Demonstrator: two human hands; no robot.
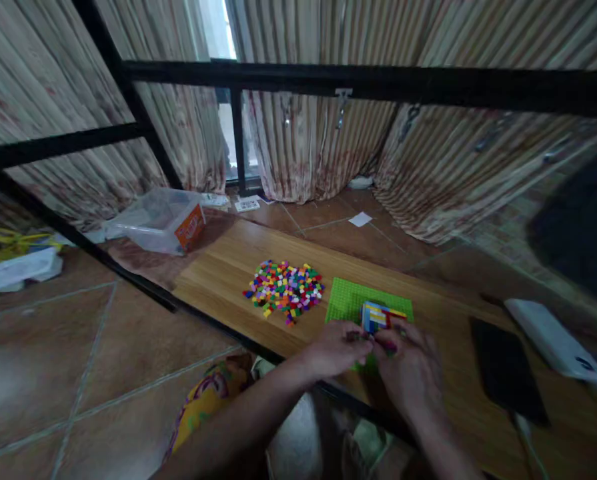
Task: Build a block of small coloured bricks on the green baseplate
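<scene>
Wood-grain tabletop [228, 273] runs under a black metal frame [358, 83]. On it lies a flat green studded baseplate [348, 300], with a loose heap of small multicoloured plastic bricks [285, 288] just beside it. A stacked block of yellow, blue and red bricks [378, 315] stands on the baseplate's near part. Both hands meet at that block: the left hand [341, 347] and right hand [411, 370] curl their fingers against its near side, though blur hides whether either truly grips it.
</scene>
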